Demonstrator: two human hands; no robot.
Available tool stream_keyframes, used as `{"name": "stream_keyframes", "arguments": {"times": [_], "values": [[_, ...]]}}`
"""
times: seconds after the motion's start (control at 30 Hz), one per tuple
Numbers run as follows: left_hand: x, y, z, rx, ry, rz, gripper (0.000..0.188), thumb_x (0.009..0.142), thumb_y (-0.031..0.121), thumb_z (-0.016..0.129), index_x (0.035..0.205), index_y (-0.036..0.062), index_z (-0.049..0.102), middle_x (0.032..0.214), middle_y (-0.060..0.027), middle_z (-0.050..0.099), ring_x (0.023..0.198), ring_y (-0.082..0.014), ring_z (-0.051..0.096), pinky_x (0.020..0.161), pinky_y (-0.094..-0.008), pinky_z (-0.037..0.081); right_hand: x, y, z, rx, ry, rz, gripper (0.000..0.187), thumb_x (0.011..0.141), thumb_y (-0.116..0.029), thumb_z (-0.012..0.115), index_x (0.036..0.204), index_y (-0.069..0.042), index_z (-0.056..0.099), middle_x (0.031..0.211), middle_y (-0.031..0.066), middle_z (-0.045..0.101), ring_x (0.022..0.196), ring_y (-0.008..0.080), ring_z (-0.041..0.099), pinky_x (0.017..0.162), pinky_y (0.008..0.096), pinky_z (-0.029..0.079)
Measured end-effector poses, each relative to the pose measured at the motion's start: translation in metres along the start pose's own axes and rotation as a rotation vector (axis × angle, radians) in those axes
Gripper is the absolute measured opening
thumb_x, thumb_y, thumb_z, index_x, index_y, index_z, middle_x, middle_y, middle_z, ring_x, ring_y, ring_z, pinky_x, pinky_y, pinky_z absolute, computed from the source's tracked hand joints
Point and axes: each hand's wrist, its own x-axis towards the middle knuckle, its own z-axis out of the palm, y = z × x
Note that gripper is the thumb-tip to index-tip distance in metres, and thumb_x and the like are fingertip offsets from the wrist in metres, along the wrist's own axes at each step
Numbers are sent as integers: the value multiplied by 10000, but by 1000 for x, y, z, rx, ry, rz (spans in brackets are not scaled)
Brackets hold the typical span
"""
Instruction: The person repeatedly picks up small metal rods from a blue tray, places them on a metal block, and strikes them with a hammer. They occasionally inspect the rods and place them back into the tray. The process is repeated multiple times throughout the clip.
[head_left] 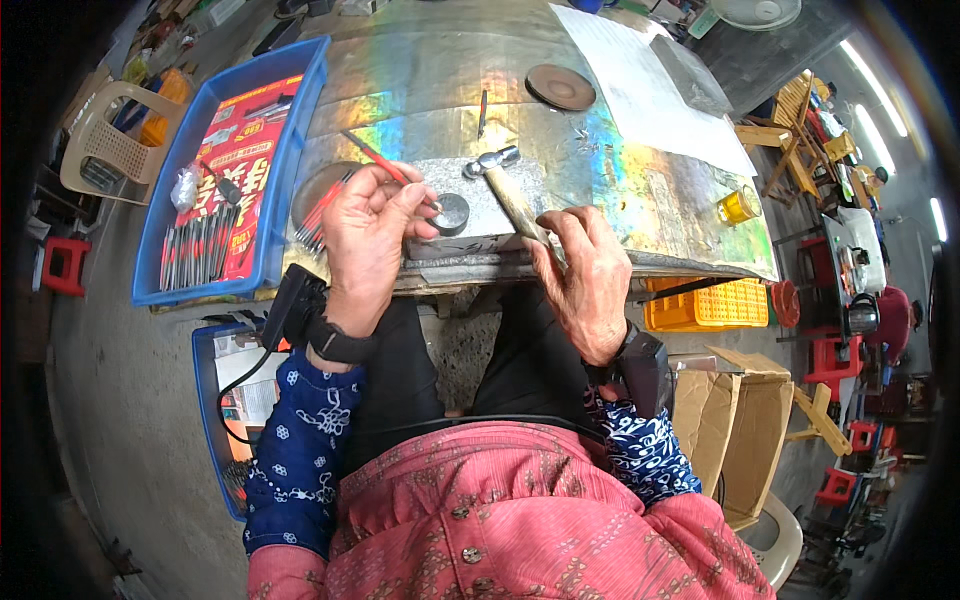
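Observation:
My left hand (370, 230) is closed, with a thin red and black rod (375, 155) between its fingers, one end pointing up and away. Its fingertips are beside a small dark round block (449, 213) on a pale stone slab (450, 175); whether they touch it I cannot tell. My right hand (585, 270) grips the lower handle of a ball-peen hammer (515, 200), whose metal head rests on or just above the slab. Partly behind my left hand, more red and black rods (316, 215) lie on a round dark dish (312, 190).
A blue tray (145, 240) at the left holds several similar rods on a red printed sheet. Farther back are a single rod (483, 113), a round dark lid (560, 87) and white paper (640, 95). A yellow jar (738, 206) stands near the right edge, above a yellow crate (710, 308).

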Motion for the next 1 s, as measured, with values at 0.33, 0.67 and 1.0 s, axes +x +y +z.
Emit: {"name": "stream_keyframes", "arguments": {"times": [0.33,0.67,1.0], "values": [[5,-10,5,171,21,73,80,884,-18,612,963,-8,620,803,-50,662,689,-73,624,543,-178,501,-12,7,15,12,-208,200,376,834,-149,692,1169,-52,552,988,166,582,872,367,613,717,419,496],[2,-8,6,300,-18,60,98,910,4,601,1001,-31,606,862,-91,674,725,-110,641,586,-208,529,-13,13,22,56,-127,104,395,807,-112,678,1156,-30,512,917,186,552,809,383,598,676,448,491],[-2,-7,13,375,31,115,55,866,1,639,918,-7,655,781,-18,670,653,-39,592,573,-185,483,-12,10,21,12,-194,174,416,806,-95,691,1181,-39,521,987,179,593,872,375,612,721,424,497]]}}
